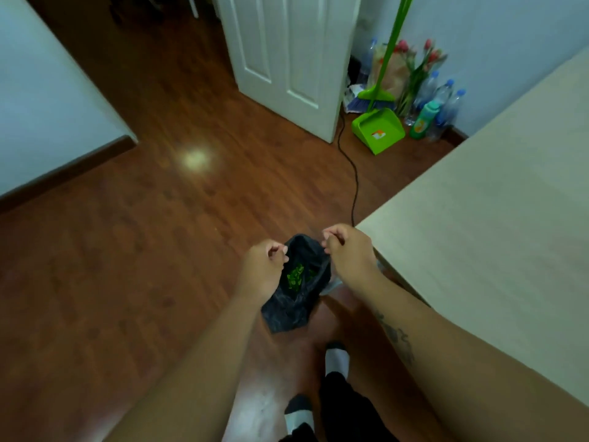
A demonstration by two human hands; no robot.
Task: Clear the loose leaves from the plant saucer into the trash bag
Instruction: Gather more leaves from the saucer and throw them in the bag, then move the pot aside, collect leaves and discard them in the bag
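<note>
I see two hands and one trash bag [294,301] between them. The left hand [266,266] pinches the bag's rim on one side, the right hand [345,250] pinches the other side, so the mouth stays open. Green leaves [298,277] lie inside, too many to count. I think a loose pinch can drop the rim and spill them. Far beyond the hands stands one green dustpan [379,130]. No saucer is visible

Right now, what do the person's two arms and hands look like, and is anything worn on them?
Both forearms are bare: no sleeves, gloves, watch or rings are visible. The right forearm carries a dark tattoo along its inner side. The left hand and right hand are unmarked.
</note>
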